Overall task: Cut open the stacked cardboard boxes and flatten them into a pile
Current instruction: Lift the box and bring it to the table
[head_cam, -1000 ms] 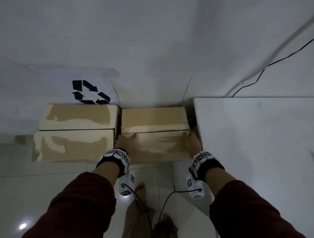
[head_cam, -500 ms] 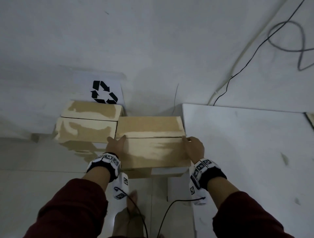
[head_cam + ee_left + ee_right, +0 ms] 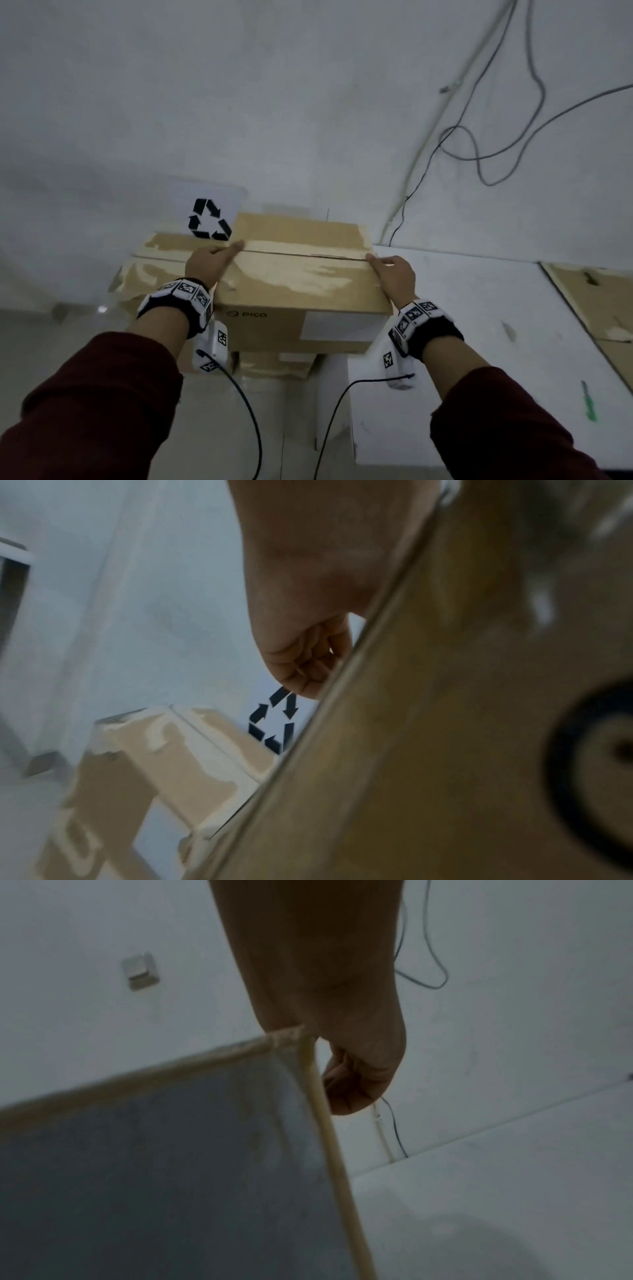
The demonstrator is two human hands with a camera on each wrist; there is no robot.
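1. Taped cardboard box, centre of the head view, held up off the boxes below it. Tape seam runs across its top; white label and a printed logo on the near side.
2. Left hand grips the box's left end, thumb along the top edge, fingers curled down the side.
3. Right hand grips the right end the same way.
4. Second box sits left, lower, by the wall.
5. Recycling sign on the wall behind.
6. White table on the right; flattened cardboard at the right edge.
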